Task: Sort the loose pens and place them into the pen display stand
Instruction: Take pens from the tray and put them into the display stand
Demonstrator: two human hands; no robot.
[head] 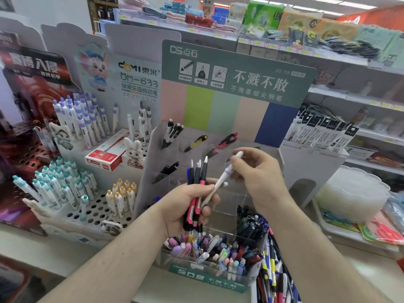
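Pens (195, 200) are bunched in the left hand (189, 206) before the display stand (153, 154) — a white pen (225, 174) is pinched by the right hand (258, 171); the loosely fanned bunch could be spilled.

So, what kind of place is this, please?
Most likely the stationery section of a shop: branded pen display stands hold pens for sale, and the shelves behind carry packaged goods with price tags.

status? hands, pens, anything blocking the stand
Left hand grips bundle of pens, tips up. Right hand pinches white pen, pulling it from the bundle. Display stand slots mostly empty, nothing blocking.
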